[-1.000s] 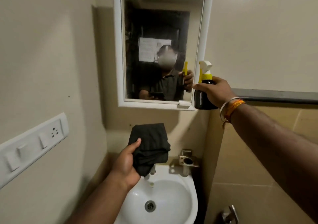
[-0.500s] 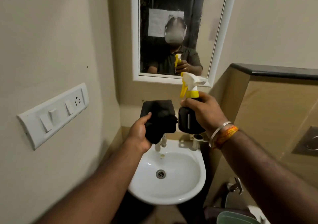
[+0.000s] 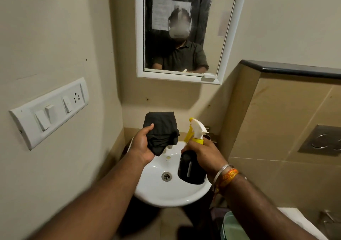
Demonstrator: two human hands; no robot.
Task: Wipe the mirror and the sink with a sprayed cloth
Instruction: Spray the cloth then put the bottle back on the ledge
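My left hand (image 3: 142, 145) holds a folded black cloth (image 3: 161, 130) upright above the back of the small white sink (image 3: 158, 191). My right hand (image 3: 202, 152) grips a black spray bottle (image 3: 191, 169) with a white and yellow trigger head (image 3: 195, 130); the nozzle points left toward the cloth, a short gap away. Both hands are over the basin. The white-framed mirror (image 3: 212, 27) hangs on the wall above, reflecting a person in a dark shirt.
A white switch and socket panel (image 3: 49, 110) sticks out of the left wall. A tiled half wall with a dark ledge (image 3: 295, 68) and a metal flush plate (image 3: 321, 141) stands on the right. The tap is mostly hidden behind the cloth. A pale green bin lid (image 3: 232, 226) sits at the bottom right.
My right hand has brought the spray bottle down from mirror height to just right of the cloth over the sink. The view has tilted down and moved closer.
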